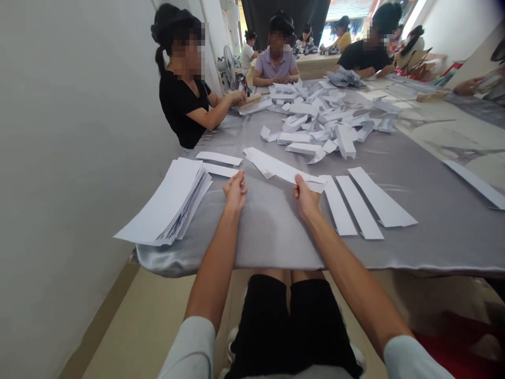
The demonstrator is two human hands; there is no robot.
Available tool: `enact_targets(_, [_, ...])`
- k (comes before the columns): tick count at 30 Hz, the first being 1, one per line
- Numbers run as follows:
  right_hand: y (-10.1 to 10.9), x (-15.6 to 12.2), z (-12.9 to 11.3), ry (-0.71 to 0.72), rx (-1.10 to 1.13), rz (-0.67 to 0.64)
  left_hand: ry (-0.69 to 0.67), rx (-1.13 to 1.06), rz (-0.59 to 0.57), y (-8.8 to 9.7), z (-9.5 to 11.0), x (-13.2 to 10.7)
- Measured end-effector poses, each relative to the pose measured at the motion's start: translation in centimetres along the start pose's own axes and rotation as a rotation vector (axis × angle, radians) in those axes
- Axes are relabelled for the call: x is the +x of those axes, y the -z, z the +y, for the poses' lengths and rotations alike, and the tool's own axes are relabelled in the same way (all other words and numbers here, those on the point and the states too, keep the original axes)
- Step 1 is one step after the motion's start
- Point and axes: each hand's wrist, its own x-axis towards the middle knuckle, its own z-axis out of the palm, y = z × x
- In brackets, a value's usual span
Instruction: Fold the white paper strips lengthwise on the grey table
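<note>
My right hand is closed on the near end of a folded white paper strip, which slants away to the left just above the grey cloth. My left hand is closed too, its fingertips pinching at the right end of a flat paper strip. Just behind that one lies another paper strip. Left of my left hand a thick stack of white paper sheets reaches the table's front edge. Several folded strips lie side by side to the right of my right hand.
A loose heap of folded papers covers the table's middle. A person in black sits at the left side, with other people around the far end. Another strip lies far right. A wall runs along the left.
</note>
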Motion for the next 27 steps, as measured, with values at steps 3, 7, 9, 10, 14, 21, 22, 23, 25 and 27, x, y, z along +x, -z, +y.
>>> enact_targets(3, [-0.1, -0.3, 0.4, -0.011, -0.01, -0.032, 0.041, 0.11, -0.18, -0.5, -0.7, -1.0])
enact_targets(7, [-0.3, -0.9, 0.5, -0.016, -0.121, -0.113, 0.09, 0.236, -0.359, -0.8, -1.3, -1.8])
enact_targets(9, [-0.4, -1.2, 0.3, -0.02, -0.192, -0.146, 0.098, 0.257, -0.378, -0.7, -1.3, -1.8])
enact_targets(10, [-0.4, -1.4, 0.1, -0.02, -0.217, -0.158, 0.1, 0.249, -0.369, -0.6, -1.2, -1.7])
enact_targets(14, [-0.4, -1.7, -0.3, -0.007, -0.263, -0.21, 0.093, 0.154, -0.263, -0.5, -0.7, -1.2])
enact_targets(21, [-0.3, -1.6, -0.4, 0.016, -0.29, -0.273, 0.055, -0.059, 0.006, 0.0, -0.2, 0.3])
enact_targets(22, [-0.3, -1.6, -0.4, 0.022, -0.29, -0.272, 0.055, -0.081, 0.032, 0.0, -0.2, 0.5])
enact_targets(23, [-0.3, -1.6, -0.4, 0.028, -0.291, -0.27, 0.053, -0.1, 0.052, 0.1, -0.2, 0.6])
enact_targets(25, [-0.3, -1.6, -0.4, 0.034, -0.295, -0.271, 0.04, -0.129, 0.071, 0.1, -0.2, 0.7])
enact_targets(27, [-0.2, -1.5, -0.4, 0.036, -0.304, -0.271, 0.024, -0.151, 0.069, 0.2, -0.2, 0.8])
